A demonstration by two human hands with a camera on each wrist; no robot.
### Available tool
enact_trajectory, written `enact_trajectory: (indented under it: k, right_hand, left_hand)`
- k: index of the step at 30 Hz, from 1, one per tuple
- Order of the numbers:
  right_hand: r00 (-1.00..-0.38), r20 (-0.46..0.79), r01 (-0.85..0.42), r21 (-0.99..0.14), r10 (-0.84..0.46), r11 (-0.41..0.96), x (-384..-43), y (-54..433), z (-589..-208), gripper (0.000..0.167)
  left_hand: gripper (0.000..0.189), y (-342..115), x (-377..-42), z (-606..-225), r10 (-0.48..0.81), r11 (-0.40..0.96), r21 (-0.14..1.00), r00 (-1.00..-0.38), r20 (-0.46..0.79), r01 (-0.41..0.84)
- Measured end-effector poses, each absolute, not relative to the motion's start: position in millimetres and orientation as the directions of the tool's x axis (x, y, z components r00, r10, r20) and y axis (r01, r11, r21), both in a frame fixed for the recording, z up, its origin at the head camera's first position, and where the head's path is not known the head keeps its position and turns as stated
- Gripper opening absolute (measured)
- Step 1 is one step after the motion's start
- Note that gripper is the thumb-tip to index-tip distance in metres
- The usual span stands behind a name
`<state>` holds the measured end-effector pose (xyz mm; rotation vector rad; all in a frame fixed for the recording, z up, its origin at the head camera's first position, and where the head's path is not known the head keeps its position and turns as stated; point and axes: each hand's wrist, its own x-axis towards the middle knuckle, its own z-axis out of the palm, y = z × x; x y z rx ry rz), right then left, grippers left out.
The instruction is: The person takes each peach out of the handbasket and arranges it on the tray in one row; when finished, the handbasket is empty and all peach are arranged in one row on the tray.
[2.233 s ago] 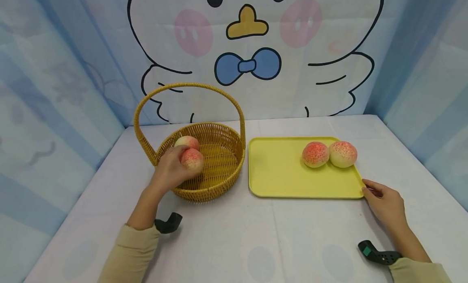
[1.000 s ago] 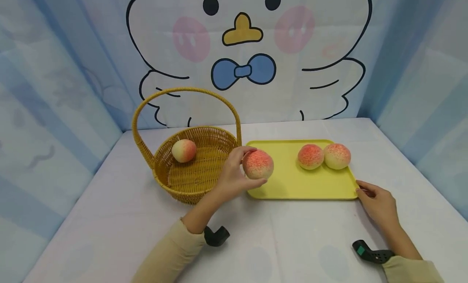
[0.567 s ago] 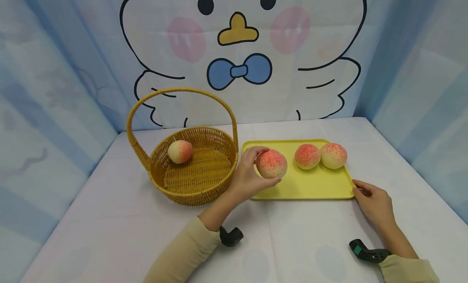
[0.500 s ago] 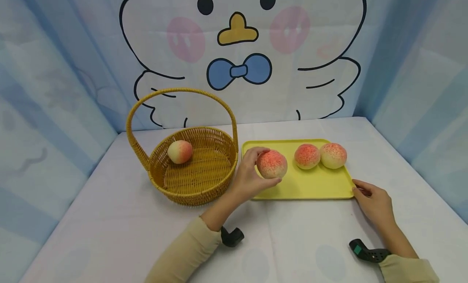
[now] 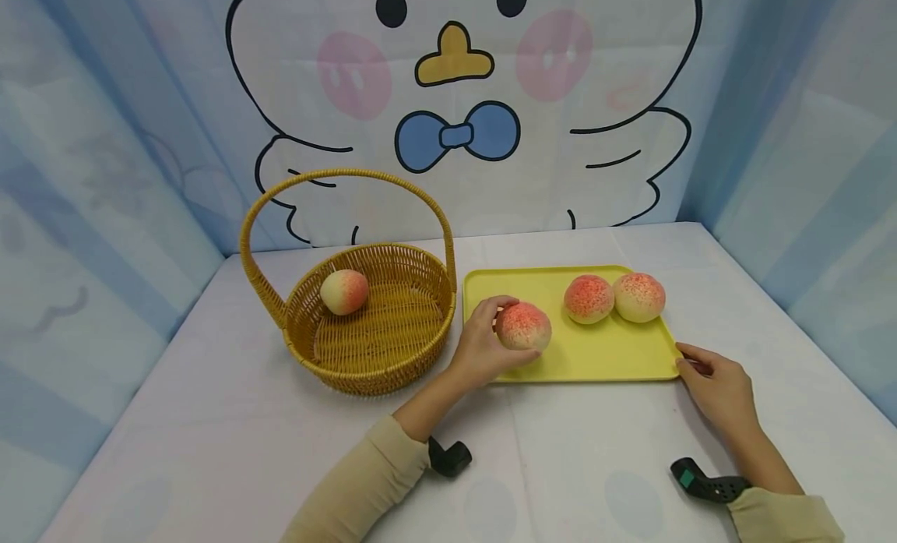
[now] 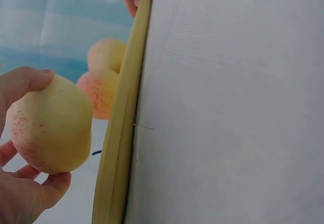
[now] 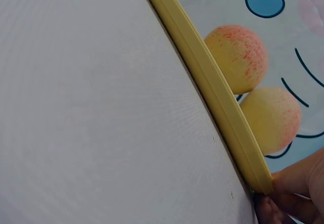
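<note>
In the head view my left hand [image 5: 490,342] grips a peach [image 5: 523,327], thumb on its near side and fingers on the far side. The peach is over the left part of the yellow tray [image 5: 589,362]; the left wrist view shows it [image 6: 53,125] just above the level of the tray's rim [image 6: 119,133]. Two more peaches, a redder one [image 5: 589,299] and a paler one [image 5: 639,297], sit touching at the tray's right end. My right hand [image 5: 720,389] pinches the tray's near right corner, thumb above and fingers below in the right wrist view.
Left of the tray stands a wicker basket [image 5: 371,379] with a tall arched handle [image 5: 350,172]. One peach [image 5: 345,292] lies inside it at the left. A white cloth covers the table [image 5: 315,465], and printed curtains enclose the back and sides.
My left hand has carried the peach from the basket rightward to over the tray, then lowered it in the last half second. My right hand has kept its hold on the tray corner.
</note>
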<state>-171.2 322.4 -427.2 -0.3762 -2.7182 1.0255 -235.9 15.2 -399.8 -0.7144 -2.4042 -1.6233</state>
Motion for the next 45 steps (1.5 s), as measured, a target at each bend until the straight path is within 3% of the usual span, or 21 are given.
enact_trajectory:
  k: [19, 36, 45]
  right_hand:
    - [-0.942, 0.090, 0.181, -0.672, 0.323, 0.718, -172, 324, -427, 0.039]
    - [-0.935, 0.066, 0.217, -0.673, 0.350, 0.707, -172, 322, -428, 0.040]
    - [-0.939, 0.087, 0.188, -0.678, 0.332, 0.711, -172, 321, -426, 0.039]
  left_hand:
    - [0.071, 9, -252, -418, 0.390, 0.336, 0.844, -0.878, 0.279, 0.418]
    - [0.058, 2, -253, -397, 0.456, 0.485, 0.731, -0.852, 0.258, 0.481]
    - [0.056, 15, -264, -393, 0.429, 0.502, 0.754, -0.879, 0.209, 0.424]
